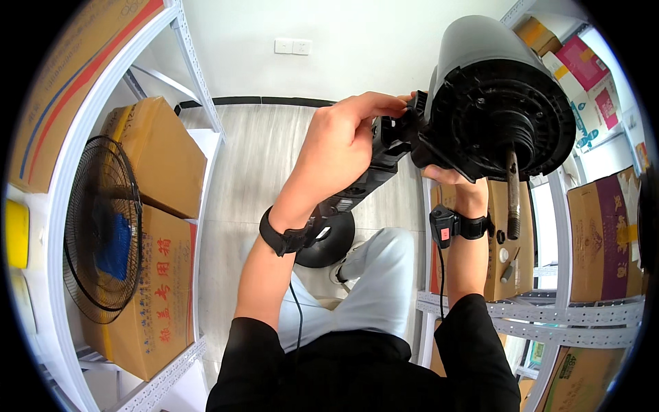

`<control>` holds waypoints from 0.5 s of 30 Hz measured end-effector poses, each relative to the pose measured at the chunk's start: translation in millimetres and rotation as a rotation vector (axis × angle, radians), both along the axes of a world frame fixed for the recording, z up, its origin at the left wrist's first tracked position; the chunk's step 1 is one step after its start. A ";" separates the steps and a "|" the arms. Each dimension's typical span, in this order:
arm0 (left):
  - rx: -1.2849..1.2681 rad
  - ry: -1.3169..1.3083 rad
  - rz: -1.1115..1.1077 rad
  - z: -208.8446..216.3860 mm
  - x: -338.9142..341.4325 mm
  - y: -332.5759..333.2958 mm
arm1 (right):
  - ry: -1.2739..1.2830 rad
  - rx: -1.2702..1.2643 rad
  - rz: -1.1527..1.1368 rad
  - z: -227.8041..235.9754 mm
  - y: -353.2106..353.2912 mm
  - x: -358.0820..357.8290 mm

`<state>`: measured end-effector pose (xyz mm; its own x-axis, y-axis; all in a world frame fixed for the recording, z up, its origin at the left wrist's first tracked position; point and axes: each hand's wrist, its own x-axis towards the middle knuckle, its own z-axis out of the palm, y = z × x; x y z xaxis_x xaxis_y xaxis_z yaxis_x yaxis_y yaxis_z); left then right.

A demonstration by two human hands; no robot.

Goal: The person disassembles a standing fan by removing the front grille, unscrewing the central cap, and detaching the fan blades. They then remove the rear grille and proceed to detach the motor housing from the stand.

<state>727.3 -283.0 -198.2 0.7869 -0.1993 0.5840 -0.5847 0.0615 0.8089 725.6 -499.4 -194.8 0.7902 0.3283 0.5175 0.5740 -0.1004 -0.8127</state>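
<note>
A fan motor housing (480,48), grey behind with a black round front, is held up at the upper right. From its middle a bare metal shaft (513,199) points down toward me. A black neck and stand pole (371,182) runs from the housing toward a round black base (329,240) on the floor. My left hand (336,147) is closed, its fingertips at the joint between neck and housing; they are partly hidden. Under the housing my right hand (446,176) supports it from below, most of its fingers covered by the motor.
A wire fan grille (103,230) hangs at the left shelf beside stacked cardboard boxes (165,158). White metal shelving (563,233) with more boxes stands on the right. A screwdriver-like tool (510,268) lies on a box there. A white wall with sockets (293,47) is ahead.
</note>
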 end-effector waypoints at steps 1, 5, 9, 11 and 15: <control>-0.017 -0.016 0.009 0.7 -1.1 -0.7 | 0.013 -0.001 0.008 1.6 0.0 0.6; -0.029 -0.056 0.064 -7.9 0.3 -2.9 | 0.058 0.004 0.029 2.3 4.1 6.9; -0.040 -0.123 0.132 -18.0 2.3 -8.2 | 0.091 0.151 0.124 4.5 17.1 9.8; -0.041 -0.125 0.149 -18.1 2.0 -7.9 | 0.073 0.044 0.126 10.2 11.9 11.9; -0.030 -0.091 0.168 -16.1 -3.0 -9.2 | 0.095 0.079 0.098 7.7 15.3 12.6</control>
<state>724.3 -292.2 -214.3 0.7516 -0.0512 0.6576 -0.6591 -0.0202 0.7518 738.2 -484.0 -187.1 0.8033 0.3673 0.4689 0.4977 0.0187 -0.8672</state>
